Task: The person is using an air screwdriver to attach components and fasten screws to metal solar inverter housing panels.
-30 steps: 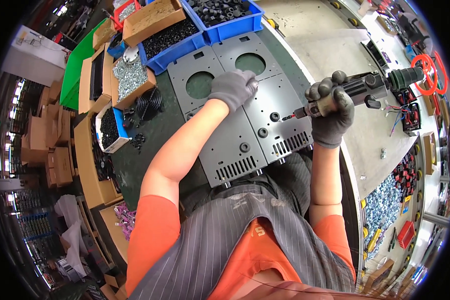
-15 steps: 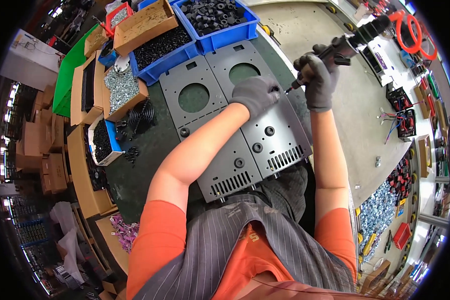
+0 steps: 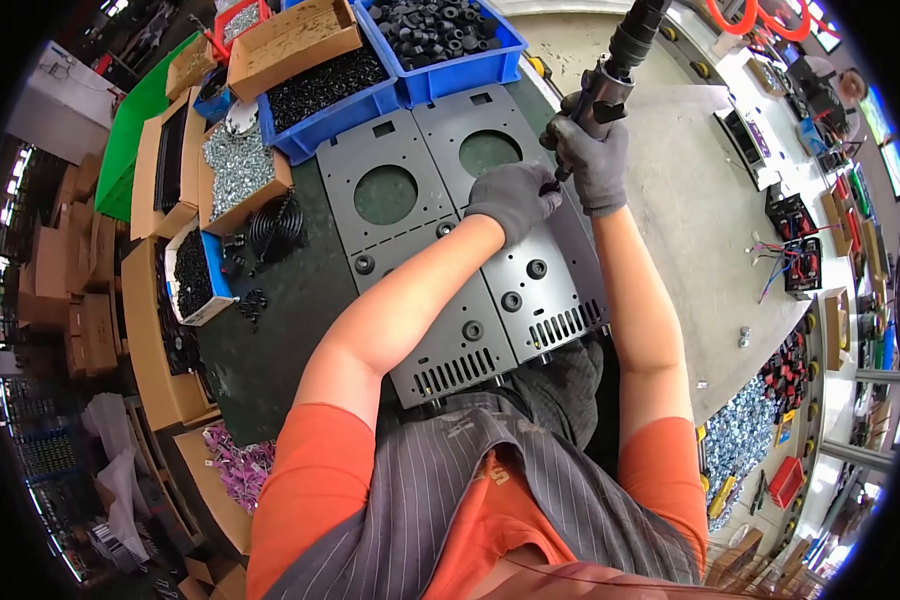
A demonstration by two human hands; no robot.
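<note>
right hand (image 3: pixel 594 165) grips driver (image 3: pixel 604 97) beside left hand (image 3: pixel 513 200)

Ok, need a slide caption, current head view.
Gloved right hand holding a power driver, its tip close to the gloved left hand, over grey slotted panels.

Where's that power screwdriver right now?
In the head view, the power screwdriver is right of centre near the top, gripped in the right hand, its tip beside the left hand.

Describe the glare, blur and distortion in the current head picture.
Head view: black corners, with straight edges bending near the rim; head view: soft sheen on the right grey panel; head view: power driver fairly crisp; head view: far left dim, small details unreadable.
</note>
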